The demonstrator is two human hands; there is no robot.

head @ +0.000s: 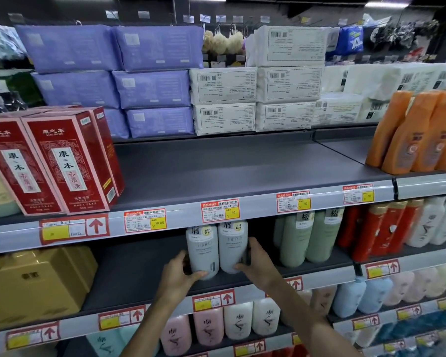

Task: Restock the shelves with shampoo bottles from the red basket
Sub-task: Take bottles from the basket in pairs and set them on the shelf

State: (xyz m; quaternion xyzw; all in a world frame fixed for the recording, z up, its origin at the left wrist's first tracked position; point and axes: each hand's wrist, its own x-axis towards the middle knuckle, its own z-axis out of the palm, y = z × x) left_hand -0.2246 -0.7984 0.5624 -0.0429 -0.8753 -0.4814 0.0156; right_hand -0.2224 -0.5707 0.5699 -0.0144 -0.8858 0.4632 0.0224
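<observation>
Open shelf (139,274) space lies left of two pale shampoo bottles (202,251); yellow boxes (36,279) bound it, and green bottles (307,238) crowd the right.

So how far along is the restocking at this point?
Looks early. Done: nothing surely placed beyond these two. In hand: the left hand grips the left pale bottle and the right hand the right pale bottle, both upright on the middle shelf. Still to do: that shelf is bare to their left, and the upper shelf has a long bare stretch. The red basket is out of view.
</observation>
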